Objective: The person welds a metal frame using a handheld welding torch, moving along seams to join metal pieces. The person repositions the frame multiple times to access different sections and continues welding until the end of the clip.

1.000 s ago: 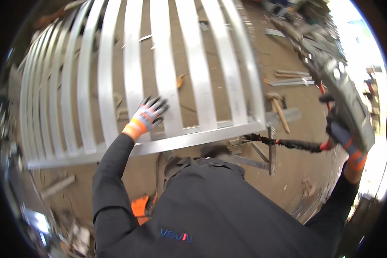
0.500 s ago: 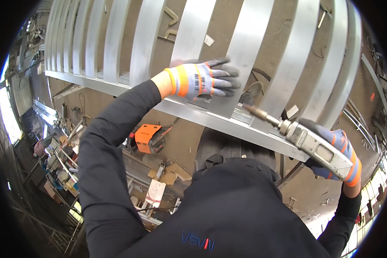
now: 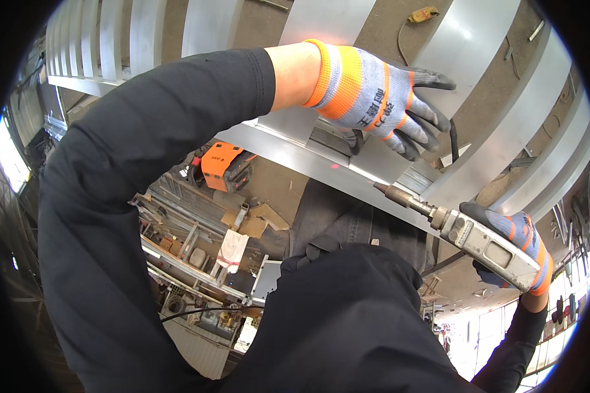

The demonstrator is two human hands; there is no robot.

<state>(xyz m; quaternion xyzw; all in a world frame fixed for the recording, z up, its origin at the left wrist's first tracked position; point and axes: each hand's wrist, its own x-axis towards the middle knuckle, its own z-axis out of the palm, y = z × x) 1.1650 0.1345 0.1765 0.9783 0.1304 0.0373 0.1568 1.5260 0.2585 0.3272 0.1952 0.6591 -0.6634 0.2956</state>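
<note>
My left hand (image 3: 380, 98), in a grey and orange coated work glove, is open with its fingers spread over a wide flat metal slat (image 3: 380, 152) of a slatted frame; whether the palm presses on it I cannot tell. In my gloved right hand (image 3: 535, 237) is a grey metal welding gun (image 3: 482, 245). Its brown, tapered nozzle points left over the frame's long edge rail (image 3: 295, 157). A small red spot shows on that rail, left of the nozzle tip. My right fingers are wrapped round the gun's body and partly hidden by it.
Curved-looking parallel slats (image 3: 459, 46) run away from me across the frame, with floor between them. Below the rail lies an orange and black machine (image 3: 221, 167). Cardboard (image 3: 265, 219) and metal lengths are at lower left. A yellow device with a cord (image 3: 424, 14) lies beyond.
My left hand has moved right and nearer the view along the slats. The view has shifted. My right hand still holds the gun, its nozzle now lower over the rail; a red spot shows there.
</note>
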